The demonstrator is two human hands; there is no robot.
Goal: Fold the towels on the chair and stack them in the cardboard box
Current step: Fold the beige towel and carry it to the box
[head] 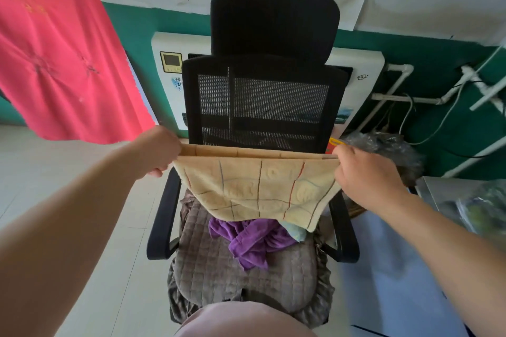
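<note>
Beige towel (257, 189) | pinched taut by left grip (160, 152), right grip (364, 172) | above chair (260, 90)

The beige towel (257, 186) is soft terry cloth, nubbly and matt, with thin stitched lines. The purple towel (252, 238) looks like smoother, slightly shiny microfibre. The chair (262, 101) has a black mesh back, matt plastic armrests and a quilted grey fabric cushion (219, 268). The red cloth (54, 49) is thin and smooth. The floor (82, 159) is pale glossy tile.

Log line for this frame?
step: folding | left hand + right hand: hold beige towel over chair | purple towel: on seat, unfolded
</note>
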